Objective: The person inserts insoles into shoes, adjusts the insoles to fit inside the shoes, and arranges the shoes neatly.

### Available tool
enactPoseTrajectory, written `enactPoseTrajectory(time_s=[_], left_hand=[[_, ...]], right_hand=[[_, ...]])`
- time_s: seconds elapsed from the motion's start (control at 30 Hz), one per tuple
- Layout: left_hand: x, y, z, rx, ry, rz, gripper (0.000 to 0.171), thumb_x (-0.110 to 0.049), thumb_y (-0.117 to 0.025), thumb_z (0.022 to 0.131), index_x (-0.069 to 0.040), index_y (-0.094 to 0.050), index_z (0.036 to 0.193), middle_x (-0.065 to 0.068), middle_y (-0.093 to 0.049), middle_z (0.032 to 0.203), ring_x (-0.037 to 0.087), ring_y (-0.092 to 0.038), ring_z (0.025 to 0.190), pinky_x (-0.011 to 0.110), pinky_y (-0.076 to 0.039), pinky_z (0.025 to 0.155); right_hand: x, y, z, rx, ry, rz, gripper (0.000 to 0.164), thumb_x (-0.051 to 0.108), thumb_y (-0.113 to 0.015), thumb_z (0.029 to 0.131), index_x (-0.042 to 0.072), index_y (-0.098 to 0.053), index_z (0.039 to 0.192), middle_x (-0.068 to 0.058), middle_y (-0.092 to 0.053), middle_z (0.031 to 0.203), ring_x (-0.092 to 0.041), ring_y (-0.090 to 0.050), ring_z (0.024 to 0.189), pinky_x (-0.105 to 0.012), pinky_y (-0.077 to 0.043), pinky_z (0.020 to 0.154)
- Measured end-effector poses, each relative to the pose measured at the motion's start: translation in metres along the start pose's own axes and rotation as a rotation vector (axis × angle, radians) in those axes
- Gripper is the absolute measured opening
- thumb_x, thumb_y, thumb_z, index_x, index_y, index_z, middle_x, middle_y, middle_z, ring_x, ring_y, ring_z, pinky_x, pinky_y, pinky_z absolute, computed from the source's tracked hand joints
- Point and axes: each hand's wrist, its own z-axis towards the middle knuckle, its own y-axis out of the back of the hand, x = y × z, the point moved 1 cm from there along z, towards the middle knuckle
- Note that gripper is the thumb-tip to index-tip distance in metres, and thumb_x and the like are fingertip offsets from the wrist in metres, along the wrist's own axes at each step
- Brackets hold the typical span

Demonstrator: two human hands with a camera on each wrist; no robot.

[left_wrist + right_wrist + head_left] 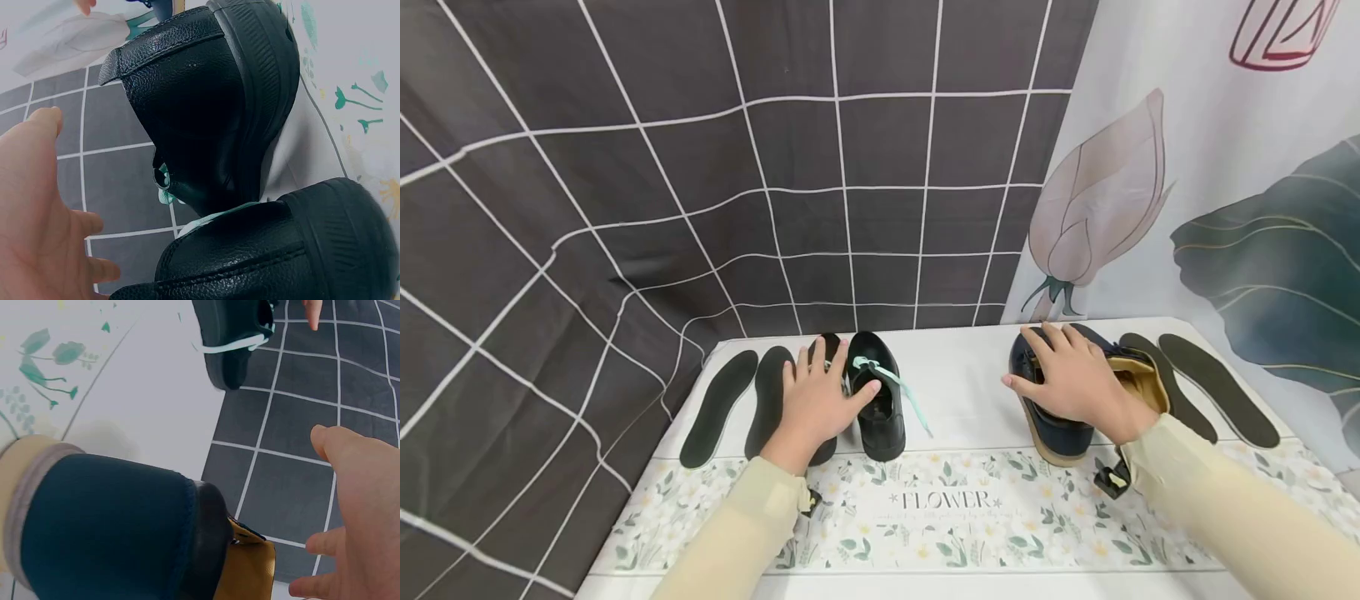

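Well apart, hands hover over shoes near the table's far edge.

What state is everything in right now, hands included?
Left hand: relaxed, holding nothing
Right hand: relaxed, holding nothing
Black shoes: upright, side by side
Mint lace: trailing loosely to the right
Navy shoes: partly hidden; left one upright
Left insoles: flat, outside shoes
Right insoles: flat, outside shoes

Dark, white-gridded backdrop; at right, white curtain, pink bud print; white table, floral band.
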Motion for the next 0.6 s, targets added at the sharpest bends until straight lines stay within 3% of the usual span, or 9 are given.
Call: enactPoseTrajectory(time_s=[0.27,0.5,0.6], left_hand=[[0.001,0.002,-0.001,-0.026,-0.008,-0.02,0.098,-0.086,-0.028,0.087,-0.025,-0.014,0.162,0.016,-0.009,0.168,0.045,-0.009,0.152,0.068,-0.008,0.117],[0.003,0.004,-0.005,-0.026,-0.022,-0.036,0.096,-0.085,-0.028,0.088,-0.025,-0.014,0.162,0.016,-0.009,0.168,0.043,-0.011,0.153,0.066,-0.009,0.118],[0.003,0.004,-0.007,-0.029,-0.029,-0.054,0.095,-0.083,-0.03,0.089,-0.024,-0.015,0.162,0.016,-0.01,0.168,0.042,-0.012,0.153,0.064,-0.009,0.119]], right_hand=[[-0.003,0.005,-0.015,-0.054,0.016,-0.014,0.095,0.074,-0.048,0.091,0.004,-0.036,0.154,-0.026,-0.04,0.151,-0.053,-0.035,0.135,-0.072,-0.032,0.101],[-0.004,0.006,-0.032,-0.136,0.074,0.005,0.069,0.058,-0.062,0.092,0.004,-0.059,0.135,-0.024,-0.057,0.127,-0.044,-0.057,0.103,-0.058,-0.047,0.082],[-0.003,0.005,-0.041,-0.107,0.079,0.037,0.067,0.056,-0.064,0.092,0.003,-0.06,0.133,-0.023,-0.058,0.122,-0.036,-0.062,0.094,-0.05,-0.052,0.074]])
